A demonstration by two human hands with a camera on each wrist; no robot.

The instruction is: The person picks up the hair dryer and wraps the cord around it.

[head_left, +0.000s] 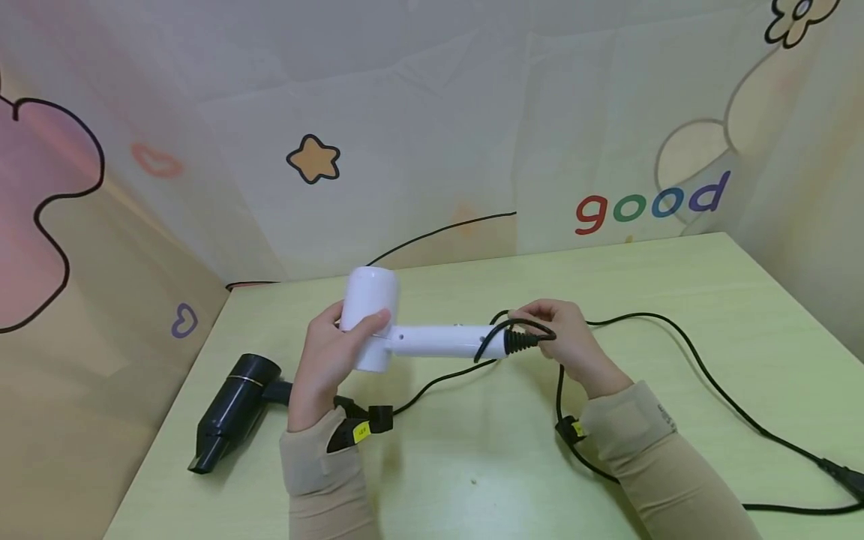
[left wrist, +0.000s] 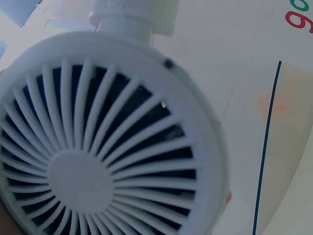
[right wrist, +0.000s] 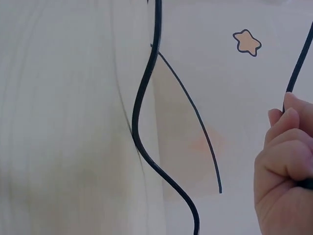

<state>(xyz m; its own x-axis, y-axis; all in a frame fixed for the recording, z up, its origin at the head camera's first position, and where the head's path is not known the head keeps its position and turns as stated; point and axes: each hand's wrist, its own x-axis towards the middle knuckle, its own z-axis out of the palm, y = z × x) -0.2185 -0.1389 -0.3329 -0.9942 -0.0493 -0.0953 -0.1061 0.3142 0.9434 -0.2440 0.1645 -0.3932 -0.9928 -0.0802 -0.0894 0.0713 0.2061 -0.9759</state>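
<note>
A white hair dryer (head_left: 442, 341) is held sideways above the table, its barrel upright at the left and its handle pointing right. My left hand (head_left: 331, 352) grips the barrel, thumb across its front. Up close in the left wrist view, the dryer's round slatted grille (left wrist: 80, 181) fills much of the picture. At the handle's end my right hand (head_left: 563, 337) holds the dryer's black cord (head_left: 529, 324), which loops back over the handle there. The right wrist view has the right hand (right wrist: 288, 166) with curled fingers pinching the cord, while another stretch of cord (right wrist: 139, 112) hangs nearby.
A black hair dryer (head_left: 232, 412) with a narrow nozzle lies on the light table (head_left: 472, 457) left of my left forearm. Cord (head_left: 715, 382) runs over the right side towards a plug (head_left: 840, 476). A printed cloth backdrop (head_left: 432, 150) stands behind the table.
</note>
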